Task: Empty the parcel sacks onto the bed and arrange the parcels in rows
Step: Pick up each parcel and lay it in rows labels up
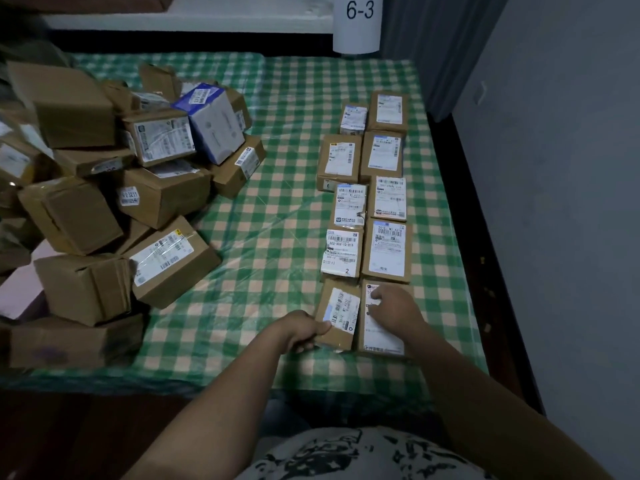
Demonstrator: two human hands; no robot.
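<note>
Left grip (304,330): fingers curled round the near-left corner of a brown parcel (337,315), thumb on top at the edge of its label. You're holding it. It sits on the bed (277,237), slightly skewed, at the end of the left row farthest from the 6-3 post (358,24).

Right grip (394,308): resting palm-down on the neighbouring parcel (381,334), fingertips on the label, no wrap round any edge. So not gripping, just pressing. That parcel closes the right row, also at the end farthest from the post. The two parcels touch or nearly touch along their long sides.

Two rows (369,202): five parcels each, labels up, packed side by side, running from just below the post straight back toward you.

Unsorted pile (104,188): down-left of the post, well apart from the rows, with bare green-check cover between. Mostly brown cartons, tumbled at all angles. One blue-and-white box (211,123) sits on the post side of the pile, tilted.

Wall (571,202): right of the post, just beyond the bed's edge.
</note>
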